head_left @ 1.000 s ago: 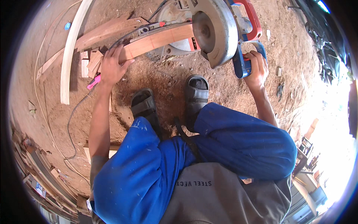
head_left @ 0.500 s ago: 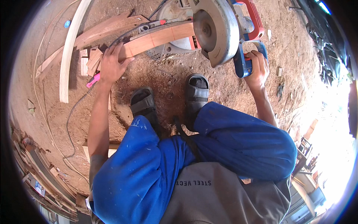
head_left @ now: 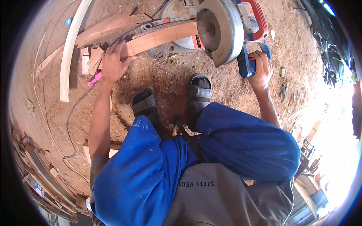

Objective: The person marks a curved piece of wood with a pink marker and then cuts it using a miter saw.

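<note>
Evidently, a reddish board (head_left: 162, 36) is gripped at its left end by the left hand (head_left: 114, 66), with the fingers laid over the top and the thumb stretched along the edge nearest the body. The board is set between the two hands, a little farther from the body than either, and is slanted from the left hand toward the saw (head_left: 225, 32). Its other end is brought to the round guard; whether it passes behind cannot be told. By the right hand (head_left: 261, 69), closed around it, the blue handle (head_left: 247, 64) of the saw is held, well apart from the board. Above the right hand, a red handle (head_left: 260, 20) is left ungrasped. Just left of the left hand, small wood blocks (head_left: 94, 62) are heaped, and beside its wrist a pink object (head_left: 95, 78) is seen. Farther left, a pale wooden strip (head_left: 71, 56) is laid, crossing rough planks (head_left: 107, 30) beyond the left hand. Nearer the body than the hands, two dark sandals (head_left: 200, 92) are planted on the dusty ground (head_left: 169, 75).
</note>
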The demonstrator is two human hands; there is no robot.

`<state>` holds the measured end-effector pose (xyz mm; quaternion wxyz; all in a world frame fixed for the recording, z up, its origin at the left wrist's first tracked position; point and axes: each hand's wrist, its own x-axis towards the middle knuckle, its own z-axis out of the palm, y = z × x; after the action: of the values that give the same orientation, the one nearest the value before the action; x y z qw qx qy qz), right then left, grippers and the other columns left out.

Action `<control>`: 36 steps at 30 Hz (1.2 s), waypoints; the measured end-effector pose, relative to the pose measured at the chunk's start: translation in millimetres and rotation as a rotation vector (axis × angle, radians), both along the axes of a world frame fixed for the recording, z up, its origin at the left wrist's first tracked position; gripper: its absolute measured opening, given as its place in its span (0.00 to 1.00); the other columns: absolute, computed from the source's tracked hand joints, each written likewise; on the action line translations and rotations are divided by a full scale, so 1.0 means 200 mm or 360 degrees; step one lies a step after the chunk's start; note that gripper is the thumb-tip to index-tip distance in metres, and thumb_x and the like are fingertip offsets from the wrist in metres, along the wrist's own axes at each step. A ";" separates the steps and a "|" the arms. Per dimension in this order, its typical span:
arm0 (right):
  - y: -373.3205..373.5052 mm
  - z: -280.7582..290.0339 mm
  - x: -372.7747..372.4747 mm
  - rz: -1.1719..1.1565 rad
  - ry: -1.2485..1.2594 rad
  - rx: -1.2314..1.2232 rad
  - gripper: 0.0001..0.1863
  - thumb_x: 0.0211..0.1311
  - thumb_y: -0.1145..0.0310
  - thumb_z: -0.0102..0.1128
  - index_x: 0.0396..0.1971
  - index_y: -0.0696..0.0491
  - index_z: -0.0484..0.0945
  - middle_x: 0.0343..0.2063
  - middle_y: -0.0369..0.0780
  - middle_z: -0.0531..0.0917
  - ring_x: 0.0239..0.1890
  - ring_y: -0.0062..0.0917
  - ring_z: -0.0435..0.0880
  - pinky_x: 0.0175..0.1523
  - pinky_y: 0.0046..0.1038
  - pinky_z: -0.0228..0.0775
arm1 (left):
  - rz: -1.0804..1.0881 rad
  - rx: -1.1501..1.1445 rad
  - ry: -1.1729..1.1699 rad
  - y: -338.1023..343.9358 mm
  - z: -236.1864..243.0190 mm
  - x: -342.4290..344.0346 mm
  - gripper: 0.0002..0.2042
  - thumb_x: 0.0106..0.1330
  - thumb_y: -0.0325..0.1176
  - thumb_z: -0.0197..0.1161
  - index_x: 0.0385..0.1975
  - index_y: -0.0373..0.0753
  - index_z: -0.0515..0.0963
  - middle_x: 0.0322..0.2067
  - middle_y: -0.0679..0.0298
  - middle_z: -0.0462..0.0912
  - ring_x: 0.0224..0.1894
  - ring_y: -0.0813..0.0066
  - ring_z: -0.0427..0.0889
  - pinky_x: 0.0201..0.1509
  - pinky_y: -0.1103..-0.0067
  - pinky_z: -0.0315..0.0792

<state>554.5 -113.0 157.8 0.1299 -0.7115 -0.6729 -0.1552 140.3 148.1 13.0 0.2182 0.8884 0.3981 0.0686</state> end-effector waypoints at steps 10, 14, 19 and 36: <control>0.00 -0.02 0.00 -0.0022 -0.0021 0.0033 0.17 0.49 0.75 0.76 0.41 0.54 0.82 0.43 0.44 0.86 0.43 0.41 0.88 0.49 0.37 0.81 | 0.0002 0.0040 -0.0022 0.01 -0.05 -0.01 0.40 0.60 0.57 0.74 0.66 0.35 0.75 0.60 0.49 0.81 0.64 0.45 0.77 0.68 0.51 0.66; -0.01 -0.02 0.00 -0.0039 -0.0039 0.0022 0.17 0.49 0.75 0.76 0.41 0.54 0.83 0.43 0.44 0.86 0.43 0.40 0.88 0.49 0.37 0.81 | 0.0007 0.0054 -0.0018 0.00 -0.05 -0.01 0.40 0.60 0.58 0.74 0.66 0.35 0.75 0.60 0.49 0.81 0.63 0.45 0.77 0.67 0.50 0.67; 0.00 -0.03 -0.01 -0.0022 -0.0066 0.0085 0.17 0.48 0.74 0.75 0.40 0.50 0.82 0.42 0.39 0.85 0.42 0.36 0.88 0.47 0.34 0.80 | -0.0010 0.0061 -0.0031 0.01 -0.07 -0.02 0.39 0.60 0.56 0.74 0.66 0.35 0.75 0.58 0.49 0.82 0.61 0.45 0.78 0.65 0.51 0.67; 0.00 -0.04 -0.01 -0.0034 -0.0066 0.0072 0.17 0.48 0.73 0.75 0.40 0.51 0.82 0.42 0.41 0.86 0.42 0.37 0.88 0.48 0.35 0.80 | -0.0020 0.0066 0.0005 0.01 -0.03 -0.01 0.38 0.62 0.54 0.74 0.67 0.34 0.74 0.60 0.46 0.80 0.64 0.45 0.76 0.67 0.53 0.67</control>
<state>552.5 -113.9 150.4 0.1303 -0.7121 -0.6642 -0.1865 138.2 149.2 6.1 0.1995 0.8953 0.3914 0.0740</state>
